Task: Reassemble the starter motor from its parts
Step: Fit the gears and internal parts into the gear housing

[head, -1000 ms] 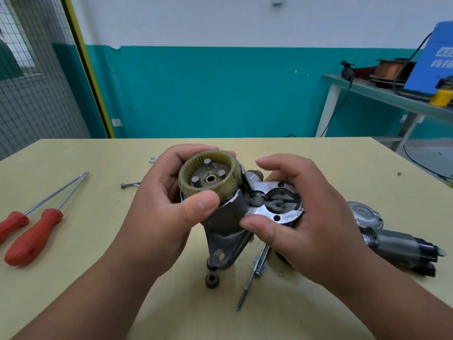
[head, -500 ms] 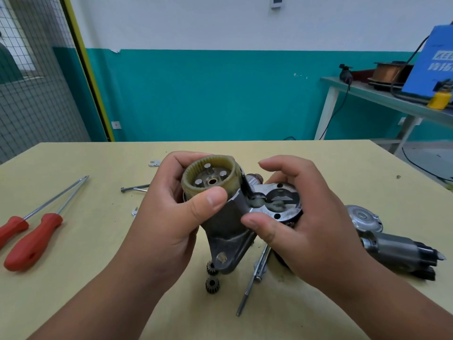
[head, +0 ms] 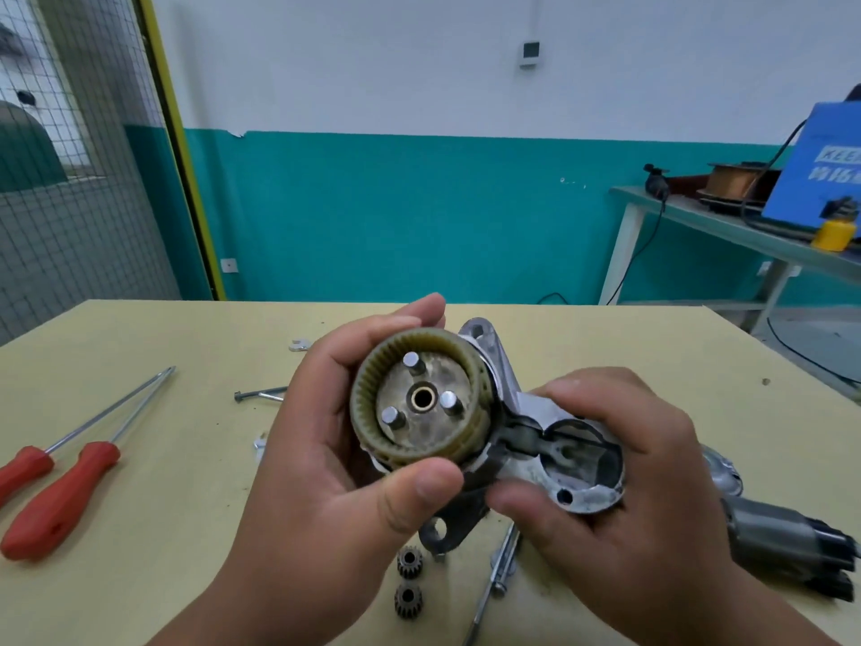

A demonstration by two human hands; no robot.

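**A:** Starting at the left edge: two red-handled screwdrivers [head: 60, 496] lie side by side on the yellow table [head: 140, 575], untouched. Further in, a long bolt [head: 261, 394] and a small washer-like bit [head: 299, 345].

**B:** And centre stage, the left hand [head: 321, 459] wraps the nose housing [head: 494, 366], thumb pressed on the near rim of the yellowish ring gear [head: 419, 396], fingers curled round the far side.

**A:** Big change from a second ago: the whole assembly has been lifted and tipped toward the camera. Now you look straight down the gear, three bare carrier pins [head: 412, 361] around a brass bush.

**B:** Which tells me, I'd judge, that the planet stage is next. Two small pinion gears [head: 410, 561] sit on the table just below the housing.

**A:** Only two visible; a third I can't find.

**B:** The right hand [head: 629, 482] grips the solenoid-side flange [head: 582, 473], thumb and forefinger pinching its edge, the rest closed underneath.

**A:** Below it another long through-bolt [head: 489, 589], and far right the motor body [head: 787, 547] lying on its side with an end cap [head: 722, 468] behind.

**B:** The room: wire mesh left, teal-and-white wall, and a bench at right carrying a blue machine [head: 820, 165] and a wire spool [head: 736, 179].
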